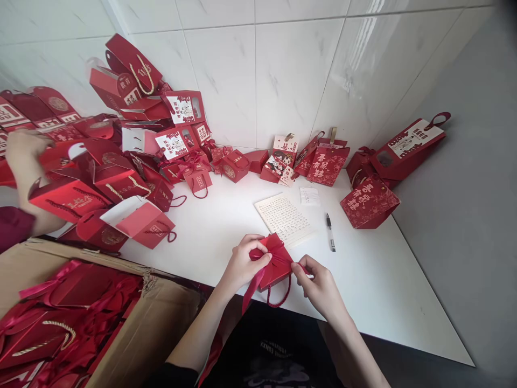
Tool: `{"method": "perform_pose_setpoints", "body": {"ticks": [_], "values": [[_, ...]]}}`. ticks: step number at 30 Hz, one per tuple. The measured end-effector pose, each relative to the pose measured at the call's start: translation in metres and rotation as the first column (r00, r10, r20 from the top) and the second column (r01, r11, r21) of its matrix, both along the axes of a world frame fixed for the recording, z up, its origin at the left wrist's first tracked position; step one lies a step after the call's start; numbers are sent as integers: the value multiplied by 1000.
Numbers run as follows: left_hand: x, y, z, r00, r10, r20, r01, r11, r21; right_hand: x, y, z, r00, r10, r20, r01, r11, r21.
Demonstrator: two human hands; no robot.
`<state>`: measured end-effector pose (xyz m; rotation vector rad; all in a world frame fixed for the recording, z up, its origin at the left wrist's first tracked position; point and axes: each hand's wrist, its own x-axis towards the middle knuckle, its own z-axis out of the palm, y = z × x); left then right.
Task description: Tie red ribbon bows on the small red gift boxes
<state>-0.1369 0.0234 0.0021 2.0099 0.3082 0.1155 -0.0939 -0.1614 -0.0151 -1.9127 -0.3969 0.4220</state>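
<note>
A small red gift box (278, 276) with a dark red cord handle sits at the table's near edge, in front of me. Across its top runs a red ribbon (277, 253), gathered into a bow or knot. My left hand (247, 262) is closed, thumb and fingers pinching the ribbon near the middle of the box. One ribbon tail hangs down below that hand. At the box's right side, my right hand (317, 280) pinches another ribbon end between thumb and fingers. The exact shape of the knot is partly hidden by my left fingers.
A handwritten notebook (283, 215), a paper slip (309, 196) and a pen (330, 233) lie beyond the box. Many red gift boxes (121, 183) crowd the left. A cardboard carton (161, 307) holds ribboned boxes. Another person's arm (24, 161) reaches in at left.
</note>
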Motion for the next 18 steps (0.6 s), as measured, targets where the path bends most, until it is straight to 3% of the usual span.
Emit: {"method": "perform_pose_setpoints", "body": {"ticks": [3,7,11,16,18], "values": [[1,-1,0,1000,8,-11,-8,1000,-2,-2,-4,0,992,52,-118,-47,998,48],[1,-1,0,1000,3,-7,-3,1000,3,-6,-10,-2,985,99,-142,-86,992,91],[1,1,-2,1000,-4,1,4,1000,4,-8,-16,2,984,128,-124,-125,992,31],[3,8,-2,992,-122,39,124,992,-38,13,-19,21,995,-37,95,36,999,17],[2,10,-2,981,-171,87,176,983,-45,27,-14,27,972,1,237,-7,1000,27]]}}
